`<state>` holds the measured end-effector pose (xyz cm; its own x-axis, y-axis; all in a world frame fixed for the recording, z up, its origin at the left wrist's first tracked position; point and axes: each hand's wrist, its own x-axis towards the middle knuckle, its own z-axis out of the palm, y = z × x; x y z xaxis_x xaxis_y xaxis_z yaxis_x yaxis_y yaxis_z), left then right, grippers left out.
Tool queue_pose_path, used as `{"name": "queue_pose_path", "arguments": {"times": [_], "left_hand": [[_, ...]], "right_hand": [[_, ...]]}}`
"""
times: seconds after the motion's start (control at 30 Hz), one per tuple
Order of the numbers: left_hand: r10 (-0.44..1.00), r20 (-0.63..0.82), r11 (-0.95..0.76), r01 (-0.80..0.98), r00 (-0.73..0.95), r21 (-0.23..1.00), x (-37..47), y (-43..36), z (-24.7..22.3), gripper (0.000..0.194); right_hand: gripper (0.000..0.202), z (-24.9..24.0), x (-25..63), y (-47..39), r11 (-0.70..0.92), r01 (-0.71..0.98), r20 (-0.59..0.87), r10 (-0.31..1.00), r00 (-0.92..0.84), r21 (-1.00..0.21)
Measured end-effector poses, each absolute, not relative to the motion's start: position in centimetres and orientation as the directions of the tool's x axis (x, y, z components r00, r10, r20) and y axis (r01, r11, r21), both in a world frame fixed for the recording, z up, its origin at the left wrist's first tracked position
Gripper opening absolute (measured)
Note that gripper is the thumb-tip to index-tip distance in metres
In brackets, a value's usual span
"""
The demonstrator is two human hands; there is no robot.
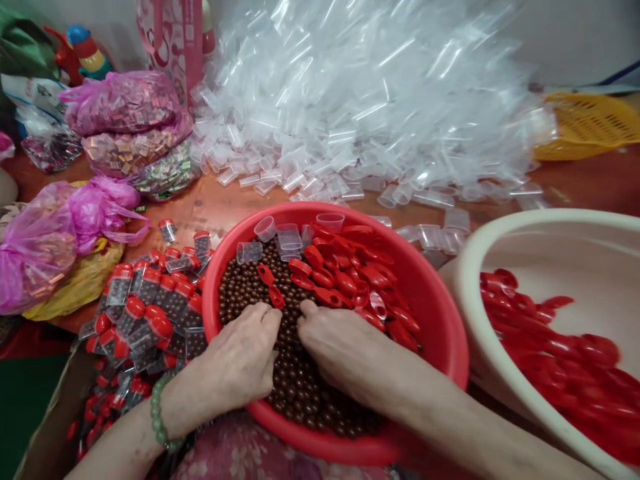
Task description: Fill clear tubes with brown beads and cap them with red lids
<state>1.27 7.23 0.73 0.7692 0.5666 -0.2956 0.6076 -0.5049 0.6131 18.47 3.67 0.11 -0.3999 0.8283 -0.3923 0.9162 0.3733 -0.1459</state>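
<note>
Left hand and right hand are inside the red basin, backs upward, fingers curled down at the brown balls; fingertips hidden, so cannot tell whether either grip is closed on anything. Forearms cross the basin's near rim. Red flip cap lies in the basin just beyond the left fingers; clear tubes sit along its far side, heaped red caps beyond the right hand. Filled containers crowd the basin's left; cream tub stands close at its right. Exposed balls run between the hands toward the basin's near rim.
</note>
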Motion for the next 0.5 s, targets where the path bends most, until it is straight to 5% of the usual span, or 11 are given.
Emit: {"name": "queue_pose_path", "arguments": {"times": [0.3, 0.5], "left_hand": [[0.617, -0.231, -0.463, 0.584, 0.752, 0.667, 0.6, 7.2, 0.7, 0.042], [0.662, -0.255, -0.272, 0.543, 0.705, 0.794, 0.0, 7.3, 1.0, 0.081]], "right_hand": [[0.031, -1.8, 19.5, 5.3, 0.344, 0.767, -0.308, 0.768, -0.562, -0.542], [0.022, -1.2, 20.6, 4.9, 0.219, 0.443, -0.066, 0.836, -0.545, -0.869]]}}
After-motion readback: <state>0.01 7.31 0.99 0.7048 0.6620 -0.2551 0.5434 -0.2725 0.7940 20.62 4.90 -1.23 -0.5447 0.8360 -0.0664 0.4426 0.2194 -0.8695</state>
